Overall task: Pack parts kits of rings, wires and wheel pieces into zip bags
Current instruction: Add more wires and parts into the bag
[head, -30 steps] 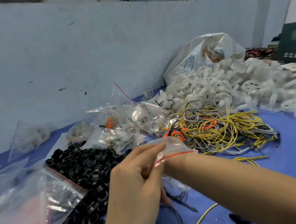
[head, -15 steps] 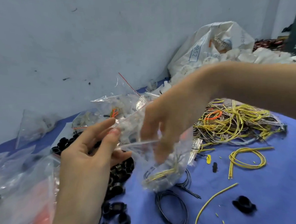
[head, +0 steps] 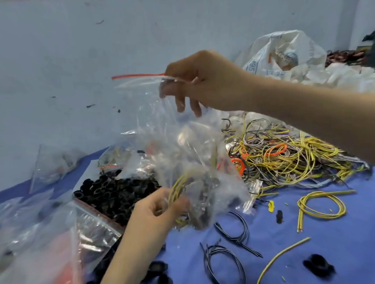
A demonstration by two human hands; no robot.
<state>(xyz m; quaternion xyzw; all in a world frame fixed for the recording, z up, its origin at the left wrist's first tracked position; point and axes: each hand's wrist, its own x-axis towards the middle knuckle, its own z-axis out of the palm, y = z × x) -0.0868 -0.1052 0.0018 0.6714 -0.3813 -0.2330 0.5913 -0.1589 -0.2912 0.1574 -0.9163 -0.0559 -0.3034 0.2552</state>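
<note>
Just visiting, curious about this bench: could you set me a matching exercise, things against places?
1. clear plastic zip bag
2. pile of black plastic rings
3. loose yellow wire coil
4. heap of white plastic wheel pieces

A. alone on blue table, right
B. far back, by white sack
C. between left hand and right hand
D. at left, beyond left hand

Pairs: 1-C, 2-D, 3-A, 4-B

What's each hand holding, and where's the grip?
Both hold one clear zip bag: right hand pinches its red-striped top edge, left hand grips its bottom.
</note>
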